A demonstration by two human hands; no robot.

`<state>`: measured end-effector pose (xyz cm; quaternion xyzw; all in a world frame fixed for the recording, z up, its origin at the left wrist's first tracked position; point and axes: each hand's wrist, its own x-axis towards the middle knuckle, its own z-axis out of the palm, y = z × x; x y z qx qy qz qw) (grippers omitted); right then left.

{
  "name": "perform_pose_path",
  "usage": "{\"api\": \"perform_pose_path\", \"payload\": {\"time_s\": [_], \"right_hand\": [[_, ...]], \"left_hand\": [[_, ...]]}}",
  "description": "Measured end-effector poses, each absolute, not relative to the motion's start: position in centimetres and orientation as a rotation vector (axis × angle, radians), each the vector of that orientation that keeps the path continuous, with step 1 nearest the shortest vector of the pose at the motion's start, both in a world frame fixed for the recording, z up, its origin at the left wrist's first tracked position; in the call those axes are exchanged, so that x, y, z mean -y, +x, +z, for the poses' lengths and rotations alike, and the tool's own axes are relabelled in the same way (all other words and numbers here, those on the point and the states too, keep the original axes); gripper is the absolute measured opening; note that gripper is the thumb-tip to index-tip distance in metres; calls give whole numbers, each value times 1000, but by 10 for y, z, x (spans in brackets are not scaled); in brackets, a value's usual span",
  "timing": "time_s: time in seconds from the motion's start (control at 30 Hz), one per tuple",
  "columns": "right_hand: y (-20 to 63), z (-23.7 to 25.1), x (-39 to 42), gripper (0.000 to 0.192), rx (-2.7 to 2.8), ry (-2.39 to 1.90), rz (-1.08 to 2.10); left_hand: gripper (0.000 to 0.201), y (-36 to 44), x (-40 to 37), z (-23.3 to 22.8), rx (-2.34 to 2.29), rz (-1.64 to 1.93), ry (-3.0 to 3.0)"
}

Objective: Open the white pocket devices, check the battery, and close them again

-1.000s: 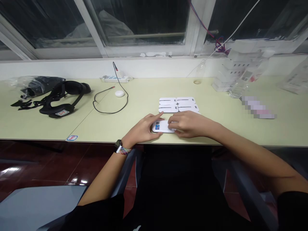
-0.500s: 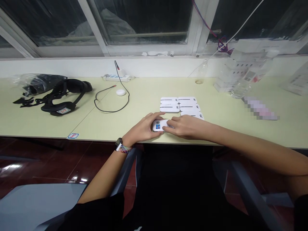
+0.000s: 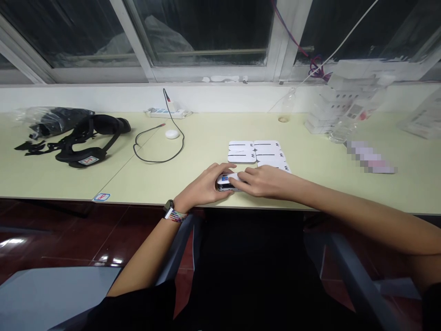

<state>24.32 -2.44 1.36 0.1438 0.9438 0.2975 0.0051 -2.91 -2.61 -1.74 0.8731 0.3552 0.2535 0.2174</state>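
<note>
A small white box-like device (image 3: pixel 227 180) with a blue sticker lies near the front edge of the pale green table (image 3: pixel 193 156). My left hand (image 3: pixel 203 187) grips its left end, thumb and fingers curled around it. My right hand (image 3: pixel 267 181) rests on its right part, fingers pressing on the top, which looks lifted a little at the left edge. Just behind the hands lie several flat white lids (image 3: pixel 257 151) with black lines, set side by side.
A black headset with straps (image 3: pixel 87 138) and a plastic bag (image 3: pixel 51 119) lie at the left. A power strip (image 3: pixel 165 111), a black cable (image 3: pixel 155 142) and a white puck (image 3: pixel 171 134) sit in the middle. Stacked white boxes (image 3: pixel 341 110) and a bottle (image 3: pixel 285 108) stand at the right.
My right hand slid left over the white device, covering more of it. The top of the device now looks raised at its left edge. My left hand stays put.
</note>
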Motion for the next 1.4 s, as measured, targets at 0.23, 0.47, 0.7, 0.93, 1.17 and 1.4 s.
{"api": "perform_pose_path", "payload": {"time_s": [0.23, 0.47, 0.7, 0.93, 1.17, 1.4], "right_hand": [[240, 14, 18, 48, -3143, 719, 746], [261, 3, 1, 29, -3394, 994, 551], [319, 12, -29, 22, -3242, 2163, -397], [326, 9, -24, 71, -2727, 2332, -595], [322, 6, -23, 60, -2660, 2295, -379], [261, 12, -10, 6, -3214, 1423, -592]], "left_hand": [[87, -26, 28, -15, -1047, 699, 2327], [109, -27, 27, -18, -1017, 696, 2237], [128, -32, 18, -31, -965, 733, 2247], [108, -31, 19, -28, -1023, 739, 2330], [102, -42, 22, -20, -1135, 678, 2184], [95, -42, 22, -19, -1122, 661, 2209]]}}
